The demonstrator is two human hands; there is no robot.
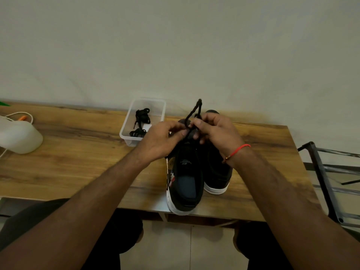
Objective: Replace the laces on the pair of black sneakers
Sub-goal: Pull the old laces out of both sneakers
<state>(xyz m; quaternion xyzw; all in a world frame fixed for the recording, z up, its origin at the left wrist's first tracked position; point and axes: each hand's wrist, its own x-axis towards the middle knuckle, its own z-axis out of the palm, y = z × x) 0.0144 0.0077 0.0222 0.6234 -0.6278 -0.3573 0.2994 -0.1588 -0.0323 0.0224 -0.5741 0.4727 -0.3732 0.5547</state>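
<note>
We're at a wooden table (74, 152) with a warm, streaky grain, pushed right up against a plain off-white wall (175, 45) that fills the whole upper half of our view. Light is soft and kinda dim, with a yellowish patch on the wall just above the tabletop. Under the table there's a pale tiled floor (175, 250). Off to the right stands a dark metal frame (327, 172), just beside the table's edge. It looks like a rack or chair, can't tell which.
</note>
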